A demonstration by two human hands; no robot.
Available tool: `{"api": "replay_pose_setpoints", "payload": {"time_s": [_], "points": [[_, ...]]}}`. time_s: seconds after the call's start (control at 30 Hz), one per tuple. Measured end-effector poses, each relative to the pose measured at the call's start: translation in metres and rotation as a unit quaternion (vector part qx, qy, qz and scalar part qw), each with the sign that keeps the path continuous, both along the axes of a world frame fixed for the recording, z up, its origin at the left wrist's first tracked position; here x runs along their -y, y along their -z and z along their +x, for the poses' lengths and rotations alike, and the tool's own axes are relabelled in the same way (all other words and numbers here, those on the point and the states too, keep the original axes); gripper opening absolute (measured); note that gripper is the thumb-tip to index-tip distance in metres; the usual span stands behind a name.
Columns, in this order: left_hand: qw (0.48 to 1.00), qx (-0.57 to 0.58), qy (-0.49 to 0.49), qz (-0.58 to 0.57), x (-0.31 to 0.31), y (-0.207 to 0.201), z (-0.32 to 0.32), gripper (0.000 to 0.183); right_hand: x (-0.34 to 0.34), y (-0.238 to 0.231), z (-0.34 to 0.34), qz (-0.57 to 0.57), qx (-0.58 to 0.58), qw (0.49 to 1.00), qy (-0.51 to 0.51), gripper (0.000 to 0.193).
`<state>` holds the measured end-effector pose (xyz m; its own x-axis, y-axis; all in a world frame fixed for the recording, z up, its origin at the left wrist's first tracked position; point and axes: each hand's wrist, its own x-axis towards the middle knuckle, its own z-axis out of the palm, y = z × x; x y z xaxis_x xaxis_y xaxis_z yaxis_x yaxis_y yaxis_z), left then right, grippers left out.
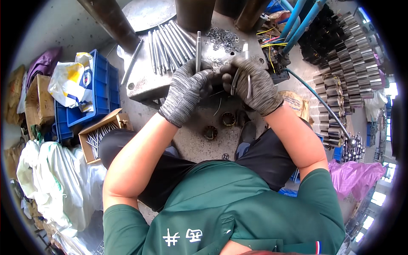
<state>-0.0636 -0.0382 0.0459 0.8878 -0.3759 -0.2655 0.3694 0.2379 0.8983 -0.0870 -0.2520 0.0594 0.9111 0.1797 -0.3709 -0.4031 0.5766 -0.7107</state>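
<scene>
My left hand (pixel 187 91), in a grey knit glove, grips a thin steel rod (pixel 198 49) that stands upright over the metal work plate (pixel 146 83). My right hand (pixel 253 83), also gloved, is closed on a small curved metal tool or clip (pixel 235 80) right beside the rod's lower end. The two hands touch at the fingertips. Several more steel rods (pixel 168 46) lie in a row on the plate behind my left hand. A heap of small metal rings (pixel 223 39) sits on the plate beyond my right hand.
A cardboard box of rods (pixel 98 136) and a blue plastic crate (pixel 98 91) stand on the floor to the left, among white bags (pixel 46 178). Stacks of ribbed metal cylinders (pixel 346 63) fill the right. Blue hoses (pixel 297 21) and yellow wires run at the back right. Small round parts (pixel 210 132) lie below the plate.
</scene>
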Motion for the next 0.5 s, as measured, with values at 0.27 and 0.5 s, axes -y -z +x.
{"api": "replay_pose_setpoints", "payload": {"time_s": [0.27,0.5], "points": [[0.994,-0.086,-0.01,-0.073,-0.012,-0.013,0.001,0.014,0.029,-0.018,-0.005,-0.207,0.061,0.969,-0.119,0.05],[0.982,-0.123,-0.06,-0.127,-0.019,-0.003,0.008,0.017,0.015,-0.025,-0.012,-0.682,0.485,0.545,-0.045,0.068]]}}
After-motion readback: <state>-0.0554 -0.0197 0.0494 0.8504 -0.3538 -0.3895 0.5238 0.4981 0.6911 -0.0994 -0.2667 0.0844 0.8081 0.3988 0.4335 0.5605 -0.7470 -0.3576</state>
